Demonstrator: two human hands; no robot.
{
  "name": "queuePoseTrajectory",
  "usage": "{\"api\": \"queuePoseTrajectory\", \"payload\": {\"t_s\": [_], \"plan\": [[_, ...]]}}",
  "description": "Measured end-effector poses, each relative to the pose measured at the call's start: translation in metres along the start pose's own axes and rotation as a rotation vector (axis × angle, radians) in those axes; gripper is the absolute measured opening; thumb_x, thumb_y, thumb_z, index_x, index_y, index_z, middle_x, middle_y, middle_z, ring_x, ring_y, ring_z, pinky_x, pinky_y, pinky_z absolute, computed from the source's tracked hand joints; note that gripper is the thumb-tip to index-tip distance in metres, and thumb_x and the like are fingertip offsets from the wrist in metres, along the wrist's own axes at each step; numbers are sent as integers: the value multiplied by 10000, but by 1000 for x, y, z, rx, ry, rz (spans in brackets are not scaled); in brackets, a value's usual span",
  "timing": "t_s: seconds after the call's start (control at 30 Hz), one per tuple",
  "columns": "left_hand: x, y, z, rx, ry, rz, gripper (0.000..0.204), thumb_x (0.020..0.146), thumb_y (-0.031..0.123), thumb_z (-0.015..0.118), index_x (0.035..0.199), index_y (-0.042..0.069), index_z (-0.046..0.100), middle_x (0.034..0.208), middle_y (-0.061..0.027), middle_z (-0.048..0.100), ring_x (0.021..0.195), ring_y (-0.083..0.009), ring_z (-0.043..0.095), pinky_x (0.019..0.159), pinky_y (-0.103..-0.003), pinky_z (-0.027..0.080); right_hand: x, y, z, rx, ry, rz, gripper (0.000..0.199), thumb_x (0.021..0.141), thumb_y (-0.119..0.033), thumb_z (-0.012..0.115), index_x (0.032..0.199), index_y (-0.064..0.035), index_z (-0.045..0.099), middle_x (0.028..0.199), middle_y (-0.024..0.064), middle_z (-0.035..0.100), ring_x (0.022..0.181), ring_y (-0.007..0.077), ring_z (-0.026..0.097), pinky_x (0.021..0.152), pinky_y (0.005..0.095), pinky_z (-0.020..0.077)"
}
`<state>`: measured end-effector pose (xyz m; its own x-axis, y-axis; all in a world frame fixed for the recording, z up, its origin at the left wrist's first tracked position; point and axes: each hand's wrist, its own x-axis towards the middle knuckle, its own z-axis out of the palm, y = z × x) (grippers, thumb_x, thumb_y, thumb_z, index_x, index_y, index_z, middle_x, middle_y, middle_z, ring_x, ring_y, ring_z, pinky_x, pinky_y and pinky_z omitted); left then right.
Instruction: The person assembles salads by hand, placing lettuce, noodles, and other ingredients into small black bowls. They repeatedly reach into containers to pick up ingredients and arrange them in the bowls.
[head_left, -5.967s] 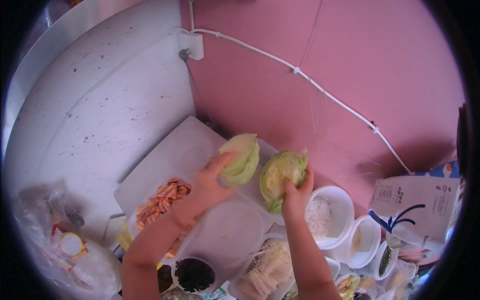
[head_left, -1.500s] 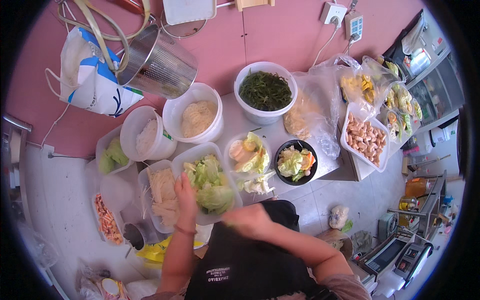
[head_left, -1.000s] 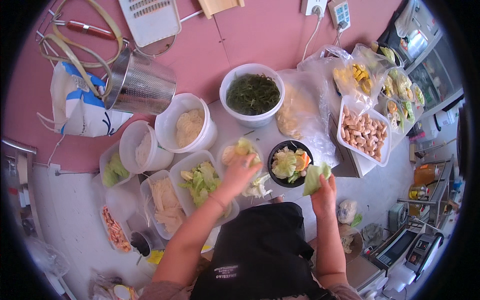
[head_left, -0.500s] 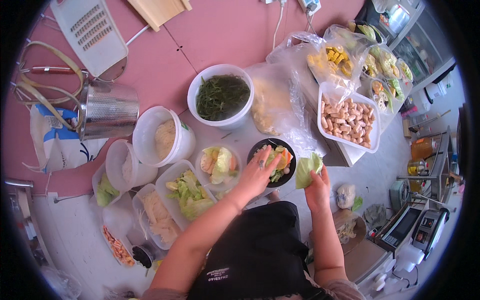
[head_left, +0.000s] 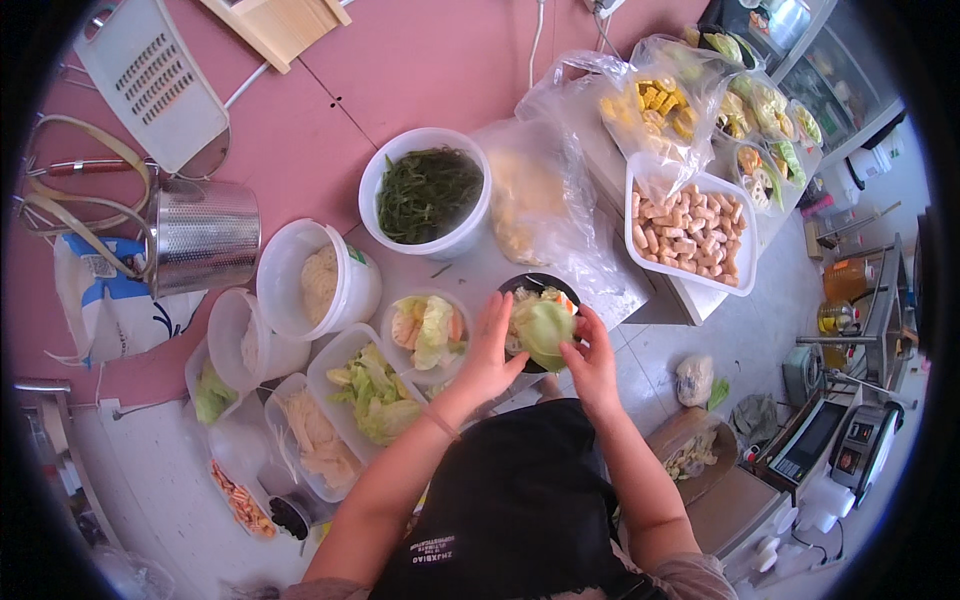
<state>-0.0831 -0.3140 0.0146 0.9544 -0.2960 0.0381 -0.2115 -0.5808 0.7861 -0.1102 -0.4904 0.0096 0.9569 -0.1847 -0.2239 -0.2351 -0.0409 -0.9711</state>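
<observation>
A black bowl (head_left: 540,280) with mixed vegetables in it stands at the near edge of the table, in front of my body. Over it my right hand (head_left: 594,370) pinches a pale green cabbage leaf (head_left: 548,334), which covers much of the bowl's contents. My left hand (head_left: 484,352) is beside the bowl's left rim, fingers stretched out and thumb apart toward the leaf; whether it touches the bowl I cannot tell. Just left of that hand is a round clear container (head_left: 430,330) of cut vegetables. A tub of leafy lettuce (head_left: 375,395) lies near my left forearm.
Behind the bowl stand a white bucket of dark green strips (head_left: 432,195) and a plastic bag of pale food (head_left: 525,205). At right, a white tray of sausage pieces (head_left: 690,230) sits by bagged corn (head_left: 660,100). White tubs (head_left: 300,290) and a perforated steel strainer (head_left: 205,235) are at left.
My right hand has brought the cabbage leaf leftward from beside the bowl to over it. My left hand has drawn back from the vegetables to the bowl's left side.
</observation>
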Motion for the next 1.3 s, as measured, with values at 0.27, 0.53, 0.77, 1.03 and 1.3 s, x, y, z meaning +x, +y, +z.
{"api": "queuePoseTrajectory", "payload": {"t_s": [0.27,0.53,0.77,1.03,1.3], "plan": [[-74,-55,-86,175,611,-339,366,759,31,650,1111,22,547,1075,-148,563,980,-289,566,850,-381,458,6,62,-23,-388,321,-80,257,766,-43,662,1008,-52,575,882,61,570,757,141,549,629,286,456],[-64,-111,-88,365,463,-569,216,721,127,715,888,39,609,759,-137,642,697,-289,633,641,-386,499,29,90,-12,-487,313,38,209,781,-109,668,931,-20,552,643,49,537,551,141,522,485,295,436],[-61,-128,-94,361,387,-581,133,729,95,649,790,45,542,742,-152,620,674,-313,631,639,-417,492,26,89,-14,-475,285,36,183,812,-100,597,974,-27,551,693,108,598,583,235,591,518,362,469],[-61,-120,-100,-257,342,-674,196,819,5,544,923,60,388,762,-120,605,453,-171,570,382,-282,428,3,71,-13,-40,195,197,163,887,-38,477,1046,-40,444,744,89,597,507,139,546,356,249,429],[-72,-117,-101,-497,367,-651,220,884,24,508,1020,76,343,829,-129,605,477,-148,566,386,-255,422,-8,48,-9,10,159,121,168,909,-49,458,1071,-47,413,742,77,580,488,118,513,359,233,414]]}}
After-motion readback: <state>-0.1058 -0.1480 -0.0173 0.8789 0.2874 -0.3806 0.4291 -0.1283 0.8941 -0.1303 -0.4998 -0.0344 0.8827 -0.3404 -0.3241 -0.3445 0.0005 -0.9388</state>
